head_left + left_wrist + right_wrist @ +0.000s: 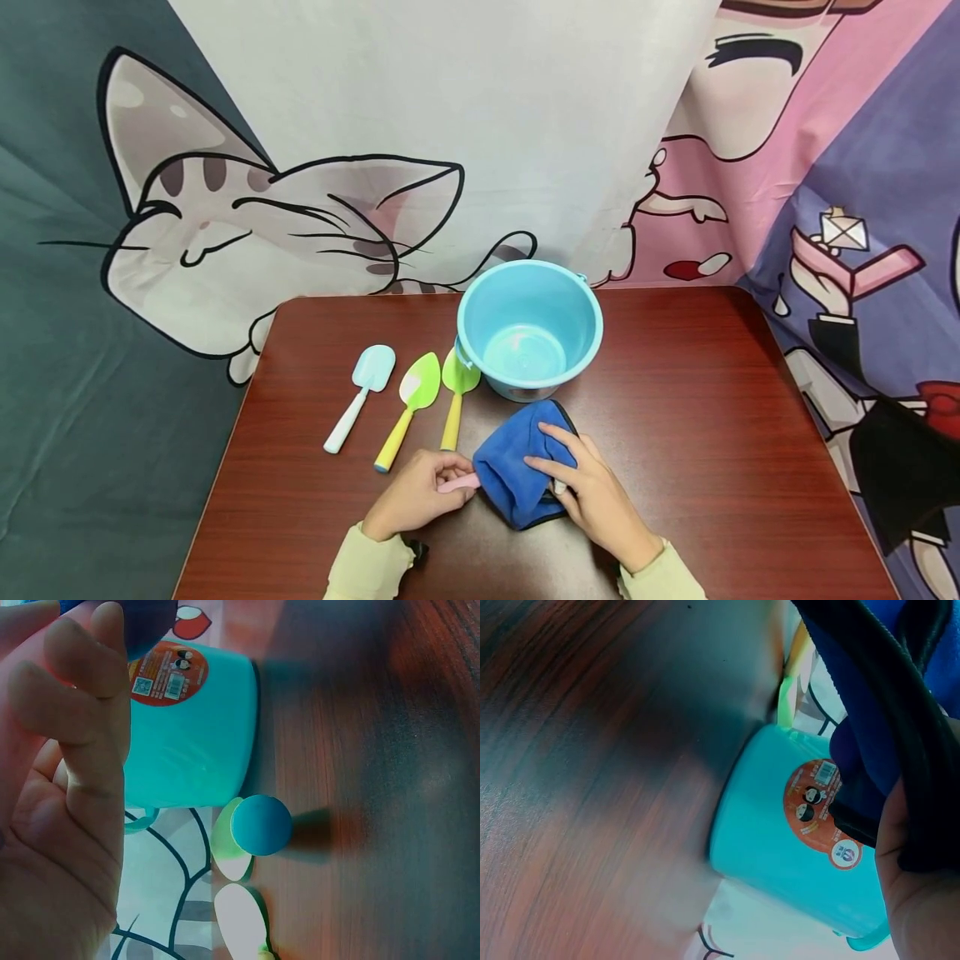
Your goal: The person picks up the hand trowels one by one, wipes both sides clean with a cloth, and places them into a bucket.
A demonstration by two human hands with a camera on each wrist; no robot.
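My left hand grips a pink handle near the front of the table; in the left wrist view the fingers curl round this pink handle. The handle's far end goes under a blue cloth with black edging, which hides what it belongs to. From the right, my right hand holds the cloth, fingers spread over its top and thumb below. A fold of the cloth with its black edge crosses the right wrist view, above the right thumb.
Behind the cloth stands a light blue bucket. To its left lie a pale blue toy shovel, a green trowel with yellow handle and another green trowel, partly behind the bucket. A printed curtain hangs beyond the table.
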